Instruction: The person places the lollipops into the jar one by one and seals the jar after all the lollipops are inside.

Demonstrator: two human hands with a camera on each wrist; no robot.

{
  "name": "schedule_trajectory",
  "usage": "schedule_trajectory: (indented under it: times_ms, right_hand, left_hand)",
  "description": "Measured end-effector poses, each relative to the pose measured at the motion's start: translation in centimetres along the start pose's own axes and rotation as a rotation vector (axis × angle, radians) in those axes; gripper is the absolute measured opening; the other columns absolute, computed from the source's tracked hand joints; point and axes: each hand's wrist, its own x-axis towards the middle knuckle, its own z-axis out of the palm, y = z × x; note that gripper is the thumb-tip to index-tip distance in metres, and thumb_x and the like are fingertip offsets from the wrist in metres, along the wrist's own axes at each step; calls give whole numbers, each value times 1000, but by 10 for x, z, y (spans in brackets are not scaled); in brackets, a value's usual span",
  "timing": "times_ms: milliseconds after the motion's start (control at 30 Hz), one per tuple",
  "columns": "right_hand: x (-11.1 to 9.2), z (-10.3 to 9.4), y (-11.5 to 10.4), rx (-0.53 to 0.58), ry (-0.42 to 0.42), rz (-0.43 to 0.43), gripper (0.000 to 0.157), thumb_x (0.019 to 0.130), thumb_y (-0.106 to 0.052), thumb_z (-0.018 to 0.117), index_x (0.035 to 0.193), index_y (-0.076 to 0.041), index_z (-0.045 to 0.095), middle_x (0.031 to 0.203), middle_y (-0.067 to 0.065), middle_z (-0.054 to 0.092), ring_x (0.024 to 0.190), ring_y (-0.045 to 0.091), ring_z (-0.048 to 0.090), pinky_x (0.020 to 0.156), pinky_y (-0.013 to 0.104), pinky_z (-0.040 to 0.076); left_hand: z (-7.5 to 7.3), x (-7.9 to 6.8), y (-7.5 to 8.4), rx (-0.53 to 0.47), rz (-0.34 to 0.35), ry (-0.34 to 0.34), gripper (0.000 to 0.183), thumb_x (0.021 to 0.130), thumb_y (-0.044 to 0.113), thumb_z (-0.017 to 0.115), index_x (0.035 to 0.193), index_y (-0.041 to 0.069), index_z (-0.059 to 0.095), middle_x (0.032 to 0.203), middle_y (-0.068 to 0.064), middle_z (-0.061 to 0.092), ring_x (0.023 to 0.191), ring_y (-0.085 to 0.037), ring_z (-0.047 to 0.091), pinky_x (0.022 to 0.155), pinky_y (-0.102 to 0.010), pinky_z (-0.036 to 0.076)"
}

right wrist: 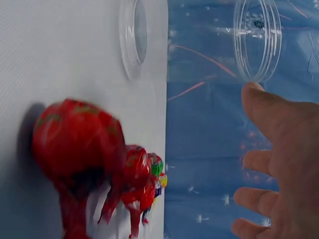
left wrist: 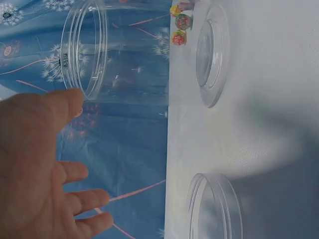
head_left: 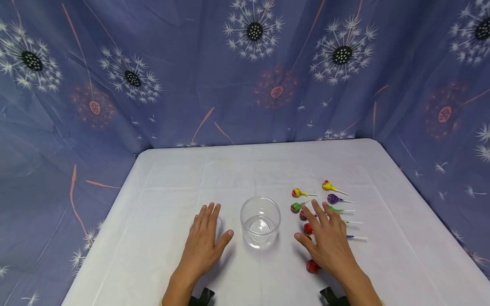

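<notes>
A clear, open-topped jar [head_left: 260, 229] stands upright at the middle of the table. My left hand [head_left: 203, 244] hovers left of it with fingers extended and holds nothing. Below that hand lies a clear round lid [left wrist: 232, 204], mostly hidden in the head view. On the jar's right, my right hand [head_left: 327, 242] is spread above several wrapped lollipops and covers part of them. A red lollipop [right wrist: 79, 139] lies nearest that wrist. Farther back are a green lollipop [head_left: 295, 207], a purple lollipop [head_left: 333, 198] and a yellow lollipop [head_left: 327, 185].
A white cloth covers the table [head_left: 183, 178]. Behind it and along both sides hangs a blue curtain [head_left: 199, 63] with a dandelion print. Another yellow lollipop [head_left: 297, 192] lies at the back of the group, and most sticks point right.
</notes>
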Motion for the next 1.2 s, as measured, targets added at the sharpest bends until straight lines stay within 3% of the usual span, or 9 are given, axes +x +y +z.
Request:
schedule_trajectory:
  times_ms: [200, 433, 733, 1033, 1200]
  right_hand:
    - [-6, -5, 8, 33, -21, 10, 74, 79, -43, 72, 141, -16, 43, 150, 15, 35, 136, 40, 24, 102, 62, 22]
    - [-12, -4, 17, 94, 76, -35, 80, 70, -39, 79, 139, -16, 46, 145, 17, 42, 133, 41, 29, 99, 60, 25]
    - [-18, -6, 26, 109, 125, -64, 81, 65, -33, 83, 136, -14, 49, 138, 18, 47, 127, 40, 35, 94, 56, 29]
    - [-23, -6, 32, 138, 152, -74, 80, 61, -29, 86, 132, -14, 53, 129, 16, 54, 118, 34, 41, 89, 49, 31]
    - [-28, -6, 33, 140, 132, -33, 81, 60, -29, 88, 132, -17, 53, 126, 14, 55, 116, 34, 41, 89, 49, 31]
  left_hand:
    - [-2, 0, 2, -101, 19, -11, 78, 88, 51, 58, 149, 15, 27, 153, -8, 32, 144, -26, 25, 115, -48, 28]
    - [0, 2, 5, -160, 21, -23, 91, 79, 59, 65, 150, 18, 24, 152, -3, 34, 140, -24, 34, 108, -48, 39]
    - [6, 8, 11, -313, -50, -136, 101, 70, 57, 75, 150, 31, 18, 153, 3, 30, 141, -20, 31, 109, -49, 38]
    - [15, 16, 14, -442, -13, -134, 105, 68, 54, 78, 150, 22, 21, 152, 1, 31, 140, -25, 34, 108, -51, 38]
    - [22, 19, 15, -552, -17, -184, 106, 68, 48, 81, 151, 22, 20, 153, -1, 29, 138, -31, 36, 110, -50, 36]
